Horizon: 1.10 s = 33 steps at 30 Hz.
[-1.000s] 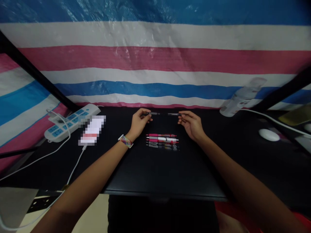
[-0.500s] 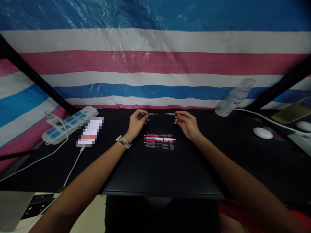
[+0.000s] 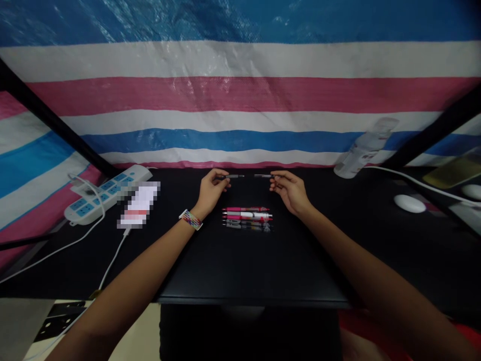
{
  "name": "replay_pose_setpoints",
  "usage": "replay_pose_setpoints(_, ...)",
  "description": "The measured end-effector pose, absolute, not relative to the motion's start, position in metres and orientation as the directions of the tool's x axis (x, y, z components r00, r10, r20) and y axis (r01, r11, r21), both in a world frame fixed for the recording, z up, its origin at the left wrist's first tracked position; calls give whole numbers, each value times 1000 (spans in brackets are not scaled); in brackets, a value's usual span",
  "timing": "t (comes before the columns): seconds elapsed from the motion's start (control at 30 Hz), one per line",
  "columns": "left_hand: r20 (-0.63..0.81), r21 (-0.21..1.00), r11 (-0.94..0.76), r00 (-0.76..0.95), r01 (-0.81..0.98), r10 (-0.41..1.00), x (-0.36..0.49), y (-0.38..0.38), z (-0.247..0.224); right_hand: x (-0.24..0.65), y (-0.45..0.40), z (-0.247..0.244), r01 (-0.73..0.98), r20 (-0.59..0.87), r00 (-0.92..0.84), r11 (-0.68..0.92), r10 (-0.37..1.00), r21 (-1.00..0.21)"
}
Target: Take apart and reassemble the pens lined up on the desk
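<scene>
My left hand (image 3: 212, 190) pinches one end of a dark pen piece (image 3: 235, 176) whose tip points right. Facing it across a small gap, a slim grey pen piece (image 3: 262, 176) is gripped between the fingers of my right hand (image 3: 289, 189). Both pieces are held level near the back of the black desk, in line with each other and apart. Nearer to me, between my forearms, several pens (image 3: 246, 216) lie side by side: pink-red and white ones at the back, dark clear ones in front. The inner ends of both held pieces are hidden by my fingers.
On the left lie a white power strip (image 3: 108, 195) with blue sockets, a blurred-out phone (image 3: 139, 205) and its white cable (image 3: 114, 257). A clear bottle (image 3: 363, 150) and a white mouse (image 3: 410, 203) are on the right. Striped sheeting (image 3: 240, 95) hangs behind the desk (image 3: 248, 271).
My hands and the two pen pieces stay almost where they were. The view has shifted very slightly.
</scene>
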<state>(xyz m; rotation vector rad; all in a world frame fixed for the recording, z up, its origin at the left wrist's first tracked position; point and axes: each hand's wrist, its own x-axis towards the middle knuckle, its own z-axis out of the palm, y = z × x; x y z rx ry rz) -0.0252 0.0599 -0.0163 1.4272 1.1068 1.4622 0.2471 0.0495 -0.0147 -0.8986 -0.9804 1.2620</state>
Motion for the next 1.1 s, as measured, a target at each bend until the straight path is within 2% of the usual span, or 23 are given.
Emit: replay_pose_setpoints(1.1,298,954,-296,-42,42,954,-25,59,-14,245,49,-12,-334,78,31,84,996,-939)
